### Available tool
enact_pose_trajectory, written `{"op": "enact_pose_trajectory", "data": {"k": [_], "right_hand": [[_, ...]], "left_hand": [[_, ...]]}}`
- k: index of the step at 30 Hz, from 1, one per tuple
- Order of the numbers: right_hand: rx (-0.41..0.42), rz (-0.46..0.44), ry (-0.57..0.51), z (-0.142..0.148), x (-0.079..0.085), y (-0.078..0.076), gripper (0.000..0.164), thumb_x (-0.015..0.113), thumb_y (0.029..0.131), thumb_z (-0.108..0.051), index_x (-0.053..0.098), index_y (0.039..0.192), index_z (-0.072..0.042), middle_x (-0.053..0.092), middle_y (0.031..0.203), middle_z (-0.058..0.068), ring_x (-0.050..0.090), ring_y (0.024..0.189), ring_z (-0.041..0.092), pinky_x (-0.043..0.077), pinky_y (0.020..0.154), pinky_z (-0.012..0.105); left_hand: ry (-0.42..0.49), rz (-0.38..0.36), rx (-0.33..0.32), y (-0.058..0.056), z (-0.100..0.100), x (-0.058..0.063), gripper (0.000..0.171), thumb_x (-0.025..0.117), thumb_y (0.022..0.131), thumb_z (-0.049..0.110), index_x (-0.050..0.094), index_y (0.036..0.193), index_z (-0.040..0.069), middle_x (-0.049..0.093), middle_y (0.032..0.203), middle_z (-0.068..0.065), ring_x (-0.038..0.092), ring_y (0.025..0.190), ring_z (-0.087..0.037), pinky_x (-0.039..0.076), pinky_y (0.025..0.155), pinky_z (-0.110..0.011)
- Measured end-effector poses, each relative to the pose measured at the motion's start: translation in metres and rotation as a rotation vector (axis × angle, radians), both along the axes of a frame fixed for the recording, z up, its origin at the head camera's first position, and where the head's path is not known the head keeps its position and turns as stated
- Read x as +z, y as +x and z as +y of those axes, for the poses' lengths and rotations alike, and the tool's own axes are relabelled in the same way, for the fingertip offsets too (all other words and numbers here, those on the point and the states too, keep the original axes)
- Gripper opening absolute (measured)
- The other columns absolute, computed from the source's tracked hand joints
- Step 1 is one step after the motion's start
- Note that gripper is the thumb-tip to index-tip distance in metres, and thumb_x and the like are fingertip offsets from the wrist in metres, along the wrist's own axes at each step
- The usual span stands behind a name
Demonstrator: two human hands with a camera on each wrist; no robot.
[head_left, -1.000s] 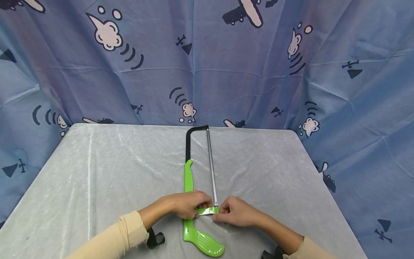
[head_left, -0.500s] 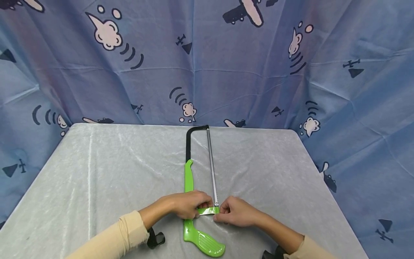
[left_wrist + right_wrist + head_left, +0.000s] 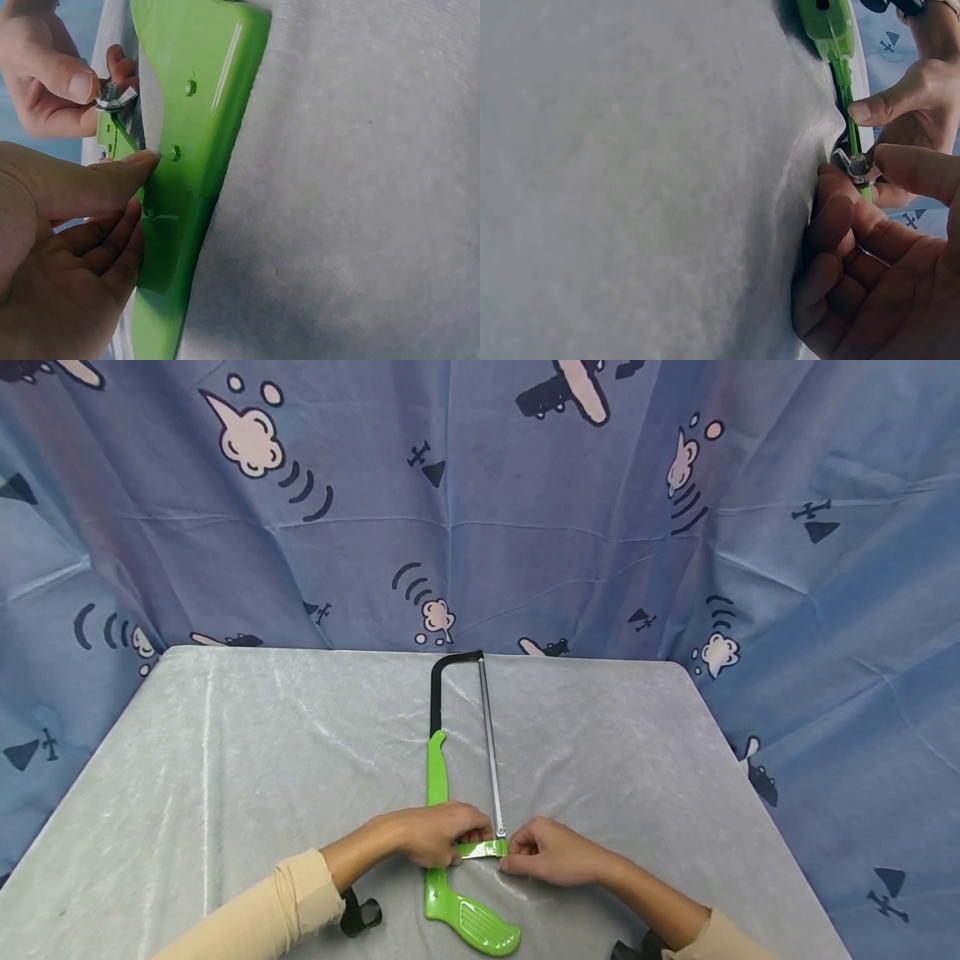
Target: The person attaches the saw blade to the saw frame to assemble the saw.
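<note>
A hacksaw (image 3: pixel 437 777) with a bright green handle and black front frame lies on the table, its handle toward me. Its silvery blade (image 3: pixel 491 752) runs along the right side. My left hand (image 3: pixel 442 832) grips the green frame near the blade's near end, thumb on one side and curled fingers on the other. At that end, my right hand (image 3: pixel 558 853) pinches a metal wing nut (image 3: pixel 111 99) between thumb and fingers. The wing nut sits on a threaded bolt, and in the right wrist view the fingertips partly cover it.
A light grey cloth (image 3: pixel 315 760) covers the table. Behind it and along both sides hangs a blue patterned curtain (image 3: pixel 510 527). Black straps (image 3: pixel 360 914) are around the wrists below the beige sleeves (image 3: pixel 255 902).
My right hand's thumb has shifted slightly to the right at the wing nut. The left hand and the hacksaw have stayed in place.
</note>
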State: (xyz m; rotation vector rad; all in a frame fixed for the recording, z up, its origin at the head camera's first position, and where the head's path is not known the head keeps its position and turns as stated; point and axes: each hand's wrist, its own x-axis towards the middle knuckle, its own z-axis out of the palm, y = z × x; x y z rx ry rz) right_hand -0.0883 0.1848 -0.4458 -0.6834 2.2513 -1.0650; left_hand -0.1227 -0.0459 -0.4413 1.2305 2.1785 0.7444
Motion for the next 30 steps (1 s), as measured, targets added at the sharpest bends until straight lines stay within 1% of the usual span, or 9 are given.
{"op": "enact_pose_trajectory", "data": {"k": [7,10,14,22,30], "right_hand": [[0.044,-0.05,-0.07,0.0023,-0.0009,-0.001,0.023,0.063,0.09,-0.013,0.062,0.07,-0.003,0.041,0.056,-0.014,0.034,0.049,-0.003,0.026,0.046,0.017],[0.054,-0.066,-0.084,0.003,-0.001,-0.0011,0.021,0.061,0.09,-0.01,0.062,0.072,-0.001,0.043,0.057,-0.013,0.036,0.05,-0.003,0.028,0.046,0.017],[0.065,-0.084,-0.089,0.0042,-0.0019,-0.0018,0.019,0.061,0.09,-0.008,0.062,0.073,0.0,0.044,0.058,-0.012,0.038,0.05,-0.002,0.029,0.047,0.018],[0.089,-0.086,-0.076,0.0066,-0.0038,-0.0039,0.017,0.061,0.093,-0.007,0.065,0.078,0.001,0.043,0.059,-0.013,0.036,0.051,-0.003,0.028,0.048,0.016],[0.074,-0.075,-0.088,0.0066,-0.0018,-0.003,0.014,0.063,0.092,-0.006,0.068,0.08,-0.001,0.045,0.06,-0.013,0.039,0.052,-0.003,0.029,0.047,0.017]], "left_hand": [[0.001,-0.001,0.004,-0.0001,0.0004,-0.0005,0.04,0.065,0.072,-0.017,0.064,0.099,0.012,0.056,0.084,0.005,0.052,0.08,-0.006,0.042,0.074,-0.017],[-0.005,-0.004,0.009,0.0003,0.0005,-0.0006,0.04,0.064,0.072,-0.017,0.065,0.098,0.012,0.056,0.083,0.006,0.051,0.08,-0.006,0.042,0.074,-0.016],[-0.002,-0.01,0.011,0.0007,0.0006,-0.0011,0.04,0.064,0.071,-0.017,0.064,0.098,0.012,0.056,0.083,0.005,0.051,0.079,-0.006,0.042,0.073,-0.017],[-0.014,0.008,0.016,0.0014,-0.0001,-0.0007,0.04,0.065,0.072,-0.016,0.064,0.1,0.013,0.055,0.084,0.006,0.051,0.081,-0.007,0.041,0.075,-0.017],[-0.009,-0.003,0.018,0.0013,-0.0004,0.0,0.041,0.065,0.073,-0.016,0.064,0.101,0.014,0.055,0.085,0.005,0.052,0.082,-0.007,0.042,0.075,-0.017]]}}
